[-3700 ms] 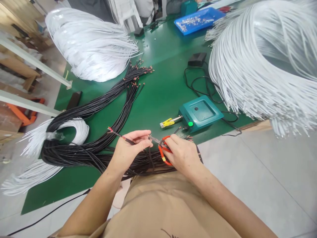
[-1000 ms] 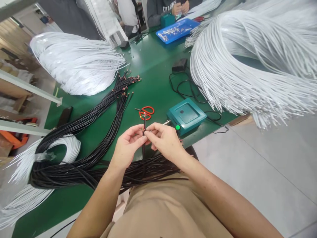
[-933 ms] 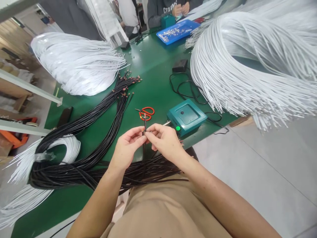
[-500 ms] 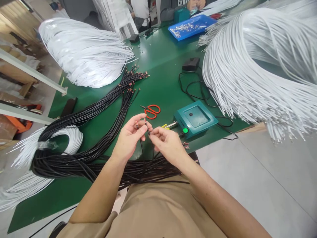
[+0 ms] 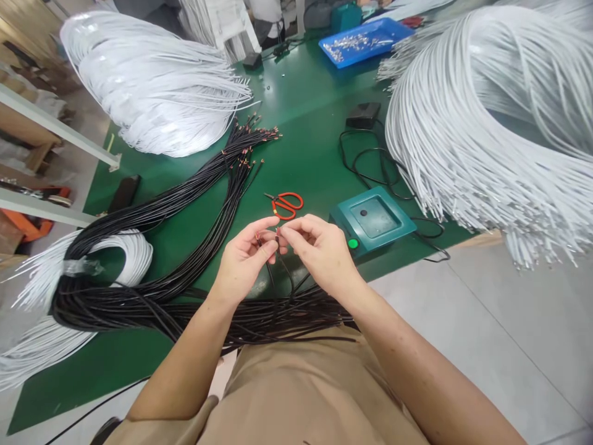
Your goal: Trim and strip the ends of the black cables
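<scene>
Bundled black cables point(image 5: 120, 309) lie nearest. Left hand point(image 5: 238, 266): grip pinches two black cable ends point(image 5: 278, 241). Right hand point(image 5: 327, 253): grip narrow at one wire tip; cannot tell if closed. Judged: fingertip wire handling; calls for steady pinch. Scissors point(image 5: 278, 199) beyond.

Two thin black cables point(image 5: 288, 272) tilt upward, side by side, over the black cable bundle point(image 5: 287, 318) along the worktop point(image 5: 306, 148), their upper ends showing short reddish inner wires point(image 5: 278, 230).
</scene>
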